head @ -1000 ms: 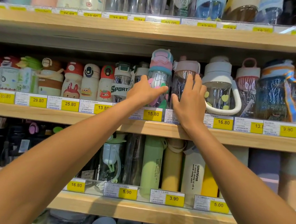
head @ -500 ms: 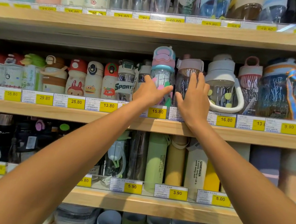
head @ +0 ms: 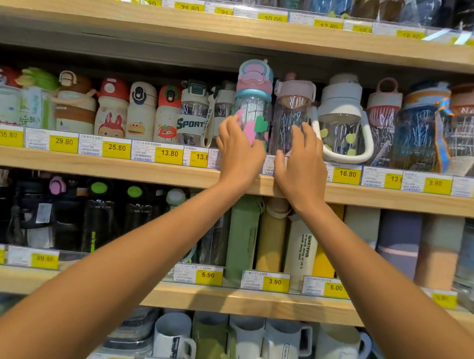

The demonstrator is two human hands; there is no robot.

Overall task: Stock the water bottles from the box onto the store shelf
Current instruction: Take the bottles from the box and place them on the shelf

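Observation:
A clear bottle with a pink and blue lid point(head: 254, 94) and pink and green shapes on its side stands on the middle shelf point(head: 144, 170). My left hand point(head: 240, 147) curls round its lower left side, thumb at its base. Right beside it stands a clear bottle with a dusty pink lid point(head: 292, 106). My right hand point(head: 301, 159) lies flat against its lower front with fingers spread. Both wrists cross the shelf's front edge and cover a price tag. The box is out of view.
The middle shelf is packed: cartoon bottles point(head: 112, 109) and a "SPORT" bottle point(head: 193, 114) to the left, a white-handled jug point(head: 343, 120) and larger bottles to the right. The upper shelf board point(head: 244, 32) hangs close above the lids. Tall bottles and mugs point(head: 174, 338) fill lower shelves.
Both hands have slid lower on the two bottles, now covering the price tags at the shelf edge. The view has shifted slightly; the bottles stand in the same places.

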